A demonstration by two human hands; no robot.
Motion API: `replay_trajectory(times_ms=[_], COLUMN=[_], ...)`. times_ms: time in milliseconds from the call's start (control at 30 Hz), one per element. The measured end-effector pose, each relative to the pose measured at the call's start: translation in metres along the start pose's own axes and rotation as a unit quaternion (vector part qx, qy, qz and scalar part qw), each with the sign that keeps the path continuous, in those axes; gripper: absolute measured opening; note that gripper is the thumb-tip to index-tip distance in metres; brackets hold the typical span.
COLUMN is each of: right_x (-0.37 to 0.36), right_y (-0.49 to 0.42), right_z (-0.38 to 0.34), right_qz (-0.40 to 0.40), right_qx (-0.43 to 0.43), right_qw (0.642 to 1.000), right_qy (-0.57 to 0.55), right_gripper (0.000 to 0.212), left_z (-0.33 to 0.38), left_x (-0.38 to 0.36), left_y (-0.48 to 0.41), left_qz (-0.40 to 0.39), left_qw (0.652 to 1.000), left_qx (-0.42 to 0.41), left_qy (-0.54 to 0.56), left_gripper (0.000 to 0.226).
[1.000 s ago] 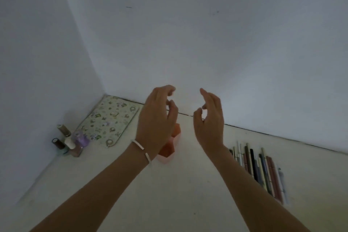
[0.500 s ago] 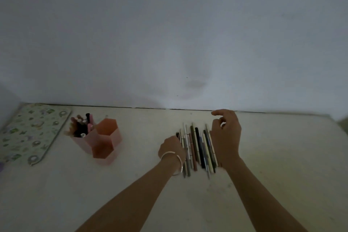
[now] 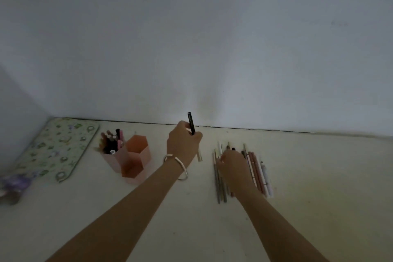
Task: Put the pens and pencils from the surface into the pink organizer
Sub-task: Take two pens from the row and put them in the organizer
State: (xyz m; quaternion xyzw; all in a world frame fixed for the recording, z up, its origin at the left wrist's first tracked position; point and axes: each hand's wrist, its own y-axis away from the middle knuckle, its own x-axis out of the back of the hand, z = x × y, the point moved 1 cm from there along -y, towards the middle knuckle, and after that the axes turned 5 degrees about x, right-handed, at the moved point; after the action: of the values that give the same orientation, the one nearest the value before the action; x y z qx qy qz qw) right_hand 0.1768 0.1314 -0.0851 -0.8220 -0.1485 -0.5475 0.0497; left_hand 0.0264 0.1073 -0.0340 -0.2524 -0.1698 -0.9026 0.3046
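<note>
The pink organizer point(image 3: 136, 161) with hexagonal compartments stands left of centre; several pens stick out of its left compartment point(image 3: 110, 142). My left hand point(image 3: 182, 144) is raised right of it, shut on a black pen point(image 3: 191, 123) that points up; a pale pen end shows below the hand. A row of pens and pencils point(image 3: 258, 172) lies side by side on the pale surface. My right hand point(image 3: 234, 164) rests on the middle of that row, fingers down on the pens, hiding several of them.
A patterned green-and-white mat point(image 3: 57, 149) lies at the far left against the wall corner. Blurred small bottles point(image 3: 12, 187) sit at the left edge. A white wall point(image 3: 212, 49) rises right behind the surface.
My left hand lifted a black pen out of the row and moved left toward the organizer. My right hand came down onto the row. The view shifted slightly.
</note>
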Motion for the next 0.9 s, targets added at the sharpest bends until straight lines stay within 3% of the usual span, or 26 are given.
replay_trajectory(times_ms=[133,333,600,900], right_x=[-0.023,-0.031,-0.034,-0.046], right_y=[-0.002,-0.006,-0.012,-0.010], right_z=[-0.008,-0.015,-0.023,-0.041], right_qz=[-0.049,-0.057,-0.074,-0.062], right_qx=[-0.015,-0.001,-0.009,-0.033], right_qw=[0.994,0.984,0.980,0.977], right_qy=[0.094,0.170,0.187,0.200], right_gripper=[0.028,0.019,0.021,0.041], left_z=[0.009,0.005,0.003,-0.004], left_x=[0.034,0.056,0.059,0.071], left_y=[0.004,0.016,0.030,0.034], left_qz=[0.009,0.023,0.010,0.000], left_qw=[0.997,0.993,0.995,0.995], left_qx=[-0.055,-0.065,-0.064,-0.051], left_qy=[0.061,0.093,0.078,0.088], left_gripper=[0.013,0.012,0.011,0.010])
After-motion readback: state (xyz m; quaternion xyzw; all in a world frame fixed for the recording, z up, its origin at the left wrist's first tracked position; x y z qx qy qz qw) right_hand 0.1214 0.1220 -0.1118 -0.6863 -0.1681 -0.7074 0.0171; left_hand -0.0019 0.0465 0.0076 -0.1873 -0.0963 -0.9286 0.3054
